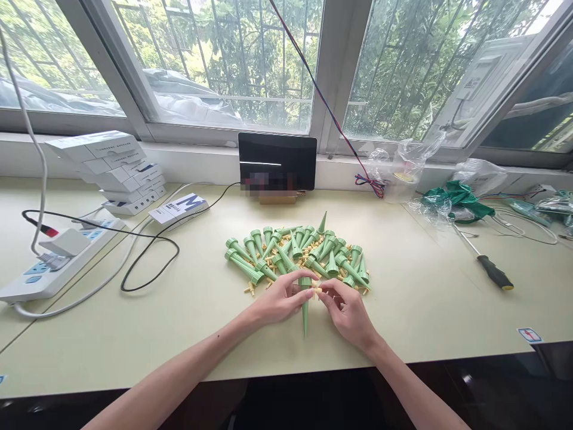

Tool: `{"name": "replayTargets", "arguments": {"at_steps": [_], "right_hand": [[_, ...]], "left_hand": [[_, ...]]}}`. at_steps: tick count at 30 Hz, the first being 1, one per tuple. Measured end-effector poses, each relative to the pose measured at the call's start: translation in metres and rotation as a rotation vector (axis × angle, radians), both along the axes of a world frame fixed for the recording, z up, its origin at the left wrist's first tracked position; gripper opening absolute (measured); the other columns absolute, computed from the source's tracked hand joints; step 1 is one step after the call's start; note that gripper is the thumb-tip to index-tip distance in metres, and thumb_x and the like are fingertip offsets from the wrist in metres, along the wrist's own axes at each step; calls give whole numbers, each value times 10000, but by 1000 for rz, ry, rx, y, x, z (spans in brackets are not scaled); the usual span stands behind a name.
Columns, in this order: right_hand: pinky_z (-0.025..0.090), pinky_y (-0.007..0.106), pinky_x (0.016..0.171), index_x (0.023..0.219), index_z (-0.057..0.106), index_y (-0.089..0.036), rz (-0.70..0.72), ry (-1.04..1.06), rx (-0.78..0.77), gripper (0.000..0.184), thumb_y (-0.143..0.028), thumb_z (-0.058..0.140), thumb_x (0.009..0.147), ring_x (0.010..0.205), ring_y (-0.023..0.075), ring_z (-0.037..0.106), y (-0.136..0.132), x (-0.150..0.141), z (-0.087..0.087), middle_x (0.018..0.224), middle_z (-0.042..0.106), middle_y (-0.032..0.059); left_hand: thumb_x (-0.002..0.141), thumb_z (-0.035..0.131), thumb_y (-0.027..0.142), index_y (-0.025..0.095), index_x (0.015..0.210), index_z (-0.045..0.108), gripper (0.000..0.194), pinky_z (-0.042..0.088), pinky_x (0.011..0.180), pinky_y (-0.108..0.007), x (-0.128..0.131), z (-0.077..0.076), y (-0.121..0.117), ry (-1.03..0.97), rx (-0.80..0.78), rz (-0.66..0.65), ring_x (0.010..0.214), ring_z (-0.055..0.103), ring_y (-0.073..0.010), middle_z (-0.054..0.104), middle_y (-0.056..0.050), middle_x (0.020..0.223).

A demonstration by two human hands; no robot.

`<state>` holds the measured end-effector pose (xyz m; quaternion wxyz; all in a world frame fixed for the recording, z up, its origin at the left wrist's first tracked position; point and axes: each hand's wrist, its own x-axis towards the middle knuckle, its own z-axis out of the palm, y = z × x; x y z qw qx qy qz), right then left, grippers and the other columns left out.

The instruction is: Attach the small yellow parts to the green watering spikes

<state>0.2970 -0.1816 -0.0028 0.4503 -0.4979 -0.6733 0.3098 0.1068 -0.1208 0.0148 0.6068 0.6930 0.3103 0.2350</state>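
My left hand [285, 297] is closed around the capped upper end of a green plastic plant watering spike [305, 319], whose tip points down toward me. Close beside it, my right hand [348, 307] pinches a small yellow plastic fitting [317, 291] at the side of the spike's cap. Whether the fitting touches the cap I cannot tell. Just beyond both hands lies a pile of green spikes [280, 254], with several small yellow fittings [250, 289] scattered among and under them.
A tablet [277, 161] stands behind the pile. At left are stacked white boxes [116, 170], a flat box [179, 209], a power strip [58, 263] and a looping black cable [152, 237]. At right lie a screwdriver [495, 272], green plastic [461, 200] and clear bags [409, 167].
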Motion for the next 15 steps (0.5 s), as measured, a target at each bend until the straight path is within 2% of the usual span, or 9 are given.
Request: {"name": "replayTargets", "arguments": {"at_steps": [6,11,15], "right_hand": [[424,277,553,977,635,-200,6,-34,30,184,-330,506,977,661,154,544,0,1,-3,892,665,59],[371,274,543,900,609,-200,24,-60,43,190,-313,481,984,603,143,457,1,0,-3,770,591,29],[383,279,579,828,598,-196,48,-68,55,245,-303,455,995,621,150,458,2,0,-2,701,535,13]], "left_hand": [[896,591,417,194,1201,559,379,278,488,-222,0,4,-5,69,134,-13,517,338,-95,356,75,590],[908,568,373,186,1165,556,319,302,503,-222,1,2,-7,74,162,-9,524,344,-91,356,74,613],[913,558,356,186,1165,549,304,293,496,-221,2,2,-8,75,169,-14,520,337,-89,363,74,616]]}}
